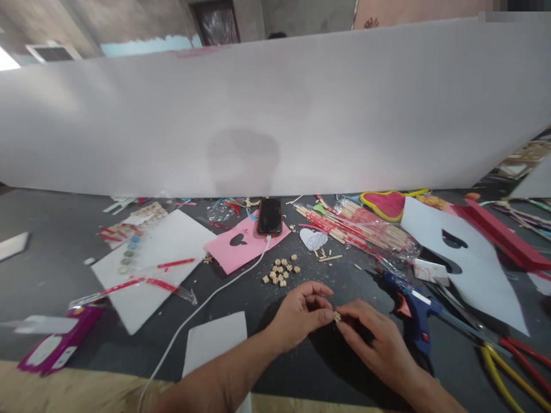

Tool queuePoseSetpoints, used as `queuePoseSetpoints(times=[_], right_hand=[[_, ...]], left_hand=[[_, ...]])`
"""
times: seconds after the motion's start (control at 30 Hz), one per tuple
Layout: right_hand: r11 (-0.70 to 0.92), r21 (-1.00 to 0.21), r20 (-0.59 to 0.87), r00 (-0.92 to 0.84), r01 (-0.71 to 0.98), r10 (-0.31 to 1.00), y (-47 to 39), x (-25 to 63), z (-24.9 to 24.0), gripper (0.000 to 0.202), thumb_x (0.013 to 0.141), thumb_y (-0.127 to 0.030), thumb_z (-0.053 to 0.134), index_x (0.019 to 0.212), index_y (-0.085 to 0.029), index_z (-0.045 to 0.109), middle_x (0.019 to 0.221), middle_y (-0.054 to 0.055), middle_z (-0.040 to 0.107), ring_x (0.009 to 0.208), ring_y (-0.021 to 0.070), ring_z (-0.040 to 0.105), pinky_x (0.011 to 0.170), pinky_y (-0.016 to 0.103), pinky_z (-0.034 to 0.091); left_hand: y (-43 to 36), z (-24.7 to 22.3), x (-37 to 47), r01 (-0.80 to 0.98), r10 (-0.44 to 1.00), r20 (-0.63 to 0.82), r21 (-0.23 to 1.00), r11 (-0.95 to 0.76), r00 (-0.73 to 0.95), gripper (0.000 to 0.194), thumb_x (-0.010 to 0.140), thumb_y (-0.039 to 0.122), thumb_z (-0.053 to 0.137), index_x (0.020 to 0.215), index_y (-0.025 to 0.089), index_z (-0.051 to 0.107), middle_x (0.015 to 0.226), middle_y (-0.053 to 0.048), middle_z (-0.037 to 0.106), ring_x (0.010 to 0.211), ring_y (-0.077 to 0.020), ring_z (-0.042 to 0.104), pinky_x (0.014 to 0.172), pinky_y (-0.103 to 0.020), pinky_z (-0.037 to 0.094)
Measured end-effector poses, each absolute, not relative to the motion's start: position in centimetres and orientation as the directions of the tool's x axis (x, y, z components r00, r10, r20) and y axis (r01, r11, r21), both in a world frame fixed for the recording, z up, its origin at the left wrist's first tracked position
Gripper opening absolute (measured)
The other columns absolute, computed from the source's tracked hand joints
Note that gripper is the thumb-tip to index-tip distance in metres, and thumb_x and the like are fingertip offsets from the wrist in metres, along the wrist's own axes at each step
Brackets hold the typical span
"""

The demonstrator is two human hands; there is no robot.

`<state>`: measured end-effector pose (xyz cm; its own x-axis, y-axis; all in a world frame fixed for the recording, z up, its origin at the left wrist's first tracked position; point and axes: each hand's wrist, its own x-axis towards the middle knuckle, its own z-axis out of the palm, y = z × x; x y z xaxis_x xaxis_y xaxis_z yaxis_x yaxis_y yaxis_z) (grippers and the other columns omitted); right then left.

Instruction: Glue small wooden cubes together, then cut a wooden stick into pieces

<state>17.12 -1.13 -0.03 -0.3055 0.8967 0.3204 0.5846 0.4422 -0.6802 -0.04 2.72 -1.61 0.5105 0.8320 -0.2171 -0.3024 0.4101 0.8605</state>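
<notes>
Between my two hands is a small flower-shaped cluster of short wooden stick pieces (pixel 337 316). The thumb and fingertips of my right hand (pixel 374 332) pinch it from the right. My left hand (pixel 301 318) grips its left side with thumb and fingers, its other fingers curled above. Just beyond my hands lies a pile of similar little wooden clusters (pixel 282 271). Several loose cut stick pieces (pixel 329 257) are scattered to the right of that pile. A blue glue gun (pixel 411 307) rests on the table right of my right hand.
A phone (pixel 270 217) lies on pink paper (pixel 228 249), its white cable (pixel 206 301) crossing the table. Bundled wooden sticks (pixel 365 226) are at the back. Scissors and pliers with coloured handles (pixel 508 367) lie right. White sheets (pixel 159 269) and a purple box (pixel 64 338) are left. A white panel (pixel 344 115) stands behind.
</notes>
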Motion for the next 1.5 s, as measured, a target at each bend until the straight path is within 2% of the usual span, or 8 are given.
queuePoseSetpoints(times=[0.23,0.97,1.03,1.13,1.2,1.27,1.4,1.5], right_hand=[[0.435,-0.696,0.312,-0.305,0.571,0.9,-1.1,17.1,0.2,0.01,0.083,-0.021,0.051,0.089,-0.021,0.059,0.075,0.003,0.064,0.067,0.0135,0.061,0.06,0.023,0.049],[0.474,-0.668,0.331,-0.342,0.573,0.88,-1.0,17.3,-0.4,0.019,0.081,-0.022,0.054,0.1,-0.023,0.059,0.083,0.004,0.067,0.074,0.015,0.064,0.066,0.024,0.052],[0.475,-0.661,0.345,-0.326,0.581,0.88,-1.0,17.4,-0.4,0.017,0.081,-0.021,0.054,0.097,-0.023,0.059,0.082,0.003,0.067,0.074,0.0146,0.064,0.066,0.024,0.052],[0.474,-0.626,0.392,-0.275,0.619,0.878,-0.9,17.6,-0.6,0.016,0.08,-0.021,0.054,0.096,-0.023,0.058,0.082,0.002,0.068,0.072,0.0144,0.065,0.064,0.023,0.052],[0.463,-0.6,0.415,-0.241,0.653,0.877,-0.6,17.9,-0.9,0.016,0.08,-0.023,0.054,0.096,-0.022,0.057,0.083,0.003,0.068,0.073,0.0151,0.065,0.064,0.023,0.053],[0.43,-0.586,0.416,-0.201,0.687,0.887,-0.4,18.1,-1.0,0.017,0.081,-0.026,0.053,0.097,-0.021,0.057,0.083,0.004,0.068,0.072,0.0157,0.065,0.064,0.024,0.053],[0.35,-0.573,0.378,-0.139,0.741,0.915,0.2,18.5,-0.9,0.018,0.082,-0.031,0.051,0.096,-0.022,0.057,0.085,0.004,0.068,0.073,0.0163,0.065,0.066,0.026,0.054],[0.382,-0.553,0.362,-0.199,0.74,0.91,0.4,18.8,-0.3,0.019,0.082,-0.032,0.052,0.097,-0.023,0.059,0.092,0.005,0.067,0.082,0.0181,0.064,0.071,0.028,0.053]], left_hand=[[2.7,-1.4,-0.3,-0.317,0.823,-0.166,0.867,0.384,0.544,0.046,0.057,0.03,0.079,0.095,0.015,0.058,0.075,-0.001,0.059,0.069,-0.0094,0.053,0.067,-0.023,0.041],[2.6,-2.1,0.0,-0.237,0.832,-0.181,0.908,0.347,0.525,0.043,0.063,0.031,0.075,0.098,0.015,0.056,0.074,0.0,0.056,0.068,-0.0099,0.053,0.065,-0.021,0.04],[2.5,-2.0,0.0,-0.187,0.859,-0.132,0.949,0.253,0.494,0.037,0.068,0.029,0.07,0.099,0.015,0.056,0.076,-0.002,0.058,0.071,-0.0117,0.055,0.067,-0.023,0.042],[2.3,-1.5,-0.2,0.011,0.891,0.051,0.998,-0.062,0.451,0.028,0.074,0.023,0.061,0.1,0.015,0.058,0.085,-0.006,0.062,0.073,-0.0134,0.056,0.069,-0.025,0.044],[2.2,-1.1,-0.4,0.147,0.853,0.206,0.939,-0.31,0.48,0.025,0.075,0.02,0.057,0.099,0.016,0.06,0.087,-0.007,0.064,0.072,-0.0142,0.056,0.071,-0.026,0.045],[2.1,-0.8,-0.6,0.206,0.797,0.322,0.855,-0.477,0.511,0.024,0.074,0.018,0.056,0.098,0.017,0.06,0.087,-0.007,0.064,0.073,-0.0154,0.057,0.074,-0.028,0.045],[2.4,-0.7,-0.8,0.241,0.781,0.433,0.783,-0.573,0.45,0.028,0.076,0.013,0.05,0.102,0.018,0.059,0.095,-0.009,0.065,0.086,-0.0182,0.059,0.082,-0.031,0.046],[2.5,-0.6,-0.9,0.256,0.758,0.501,0.735,-0.628,0.418,0.03,0.077,0.011,0.046,0.104,0.018,0.058,0.099,-0.01,0.065,0.096,-0.0191,0.057,0.087,-0.032,0.044]])
